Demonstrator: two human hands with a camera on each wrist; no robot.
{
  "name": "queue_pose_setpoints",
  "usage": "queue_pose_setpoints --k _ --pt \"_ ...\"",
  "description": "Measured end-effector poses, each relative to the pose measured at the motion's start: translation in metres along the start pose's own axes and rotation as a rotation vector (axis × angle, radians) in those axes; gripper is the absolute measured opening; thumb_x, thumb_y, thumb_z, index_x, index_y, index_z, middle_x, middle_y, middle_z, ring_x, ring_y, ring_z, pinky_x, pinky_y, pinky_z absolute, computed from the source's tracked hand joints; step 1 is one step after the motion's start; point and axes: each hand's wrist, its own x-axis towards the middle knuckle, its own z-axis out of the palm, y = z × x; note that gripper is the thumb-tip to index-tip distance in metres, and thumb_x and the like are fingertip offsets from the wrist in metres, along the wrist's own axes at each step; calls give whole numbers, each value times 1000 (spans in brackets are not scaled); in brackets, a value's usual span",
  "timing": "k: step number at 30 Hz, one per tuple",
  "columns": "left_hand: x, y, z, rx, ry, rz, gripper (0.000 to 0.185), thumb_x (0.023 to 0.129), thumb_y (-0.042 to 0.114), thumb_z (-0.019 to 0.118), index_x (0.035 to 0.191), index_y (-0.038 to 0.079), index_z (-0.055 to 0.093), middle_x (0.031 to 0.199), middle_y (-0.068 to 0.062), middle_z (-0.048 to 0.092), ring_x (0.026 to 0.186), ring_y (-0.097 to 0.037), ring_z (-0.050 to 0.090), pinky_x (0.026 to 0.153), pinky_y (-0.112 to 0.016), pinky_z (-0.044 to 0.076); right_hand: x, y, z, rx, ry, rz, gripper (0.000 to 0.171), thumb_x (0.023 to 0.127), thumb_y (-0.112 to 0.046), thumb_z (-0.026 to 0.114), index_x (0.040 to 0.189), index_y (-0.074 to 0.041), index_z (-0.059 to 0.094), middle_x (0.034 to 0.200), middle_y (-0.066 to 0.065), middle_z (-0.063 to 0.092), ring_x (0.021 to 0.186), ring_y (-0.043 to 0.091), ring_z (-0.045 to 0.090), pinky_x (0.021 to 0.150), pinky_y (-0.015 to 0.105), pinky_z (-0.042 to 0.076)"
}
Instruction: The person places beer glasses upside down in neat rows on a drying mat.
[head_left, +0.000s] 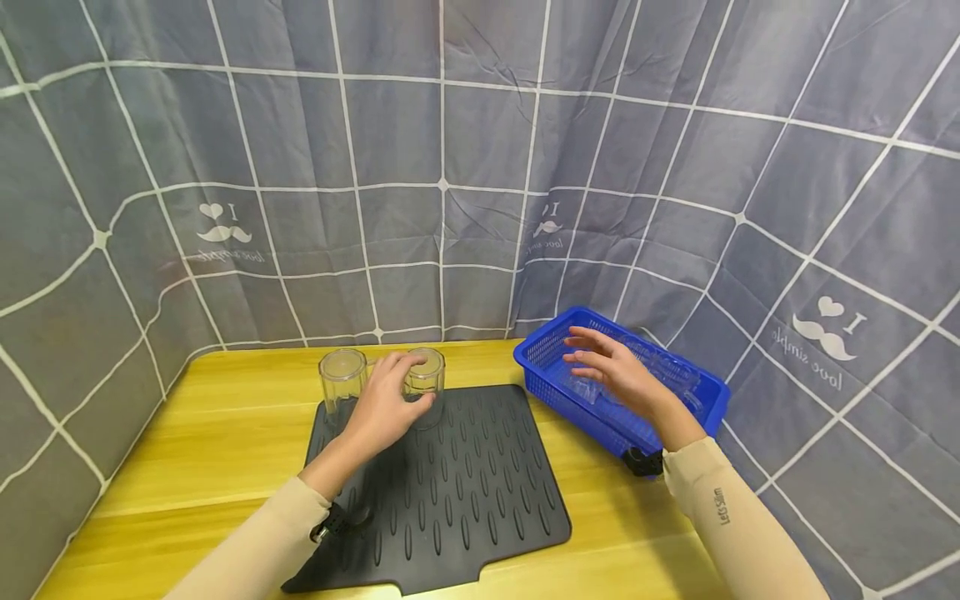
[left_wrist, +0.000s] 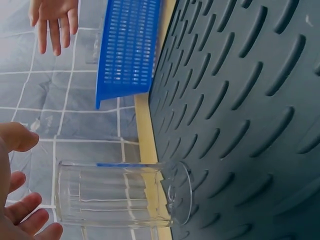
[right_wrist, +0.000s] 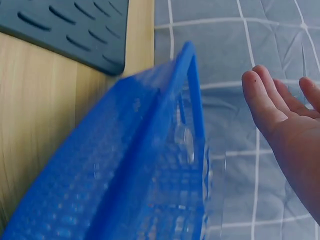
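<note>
Left hand (head_left: 386, 408) over black ridged mat (head_left: 465, 492), fingers loosely spread beside clear glass (head_left: 425, 379), just touching or barely apart. Second glass (head_left: 342, 377) left of it. Right hand (head_left: 618, 372) open, hovering above blue basket (head_left: 551, 375) with clear glassware (head_left: 667, 371) inside.

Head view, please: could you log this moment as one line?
left hand: at right glass, grip unclear | right hand: open over blue basket | left glass: upright on black mat
</note>
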Motion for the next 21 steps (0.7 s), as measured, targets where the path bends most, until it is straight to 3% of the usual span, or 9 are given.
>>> queue_pose_setpoints --k 5,11,15,18,21 --pt "-12 0 0 -28 2 -7 52 89 28 76 137 16 58 134 -8 55 124 -32 52 98 -57 45 -1 4 -14 2 38 -3 61 106 -20 53 158 -4 27 153 23 36 137 37 47 104 33 50" --pt "-23 -1 1 -69 -1 6 53 89 24 77 138 15 59 131 -5 57 102 -25 57 84 -47 50 -2 7 -35 4 88 -1 61 106 -22 52 158 -1 27 152 23 37 127 19 56 103 30 50" --pt "-29 -1 3 -90 -18 20 53 88 22 78 138 16 59 130 -4 58 96 -21 56 80 -42 50 -6 8 -51 13 130 4 61 106 -23 52 157 1 28 142 10 47 121 10 59 103 29 50" --pt "-33 0 3 -106 -29 36 53 88 21 78 138 14 59 130 -6 58 100 -22 58 82 -43 52 -11 9 -62 12 162 -4 59 106 -23 53 155 0 30 132 -3 52 120 8 59 102 28 50" --pt "-36 1 3 -126 -33 44 52 88 20 78 137 12 60 129 -8 59 105 -23 59 85 -46 53 -15 11 -73 26 193 -24 51 106 -20 53 151 -2 37 126 -7 55 115 6 61 100 26 51"
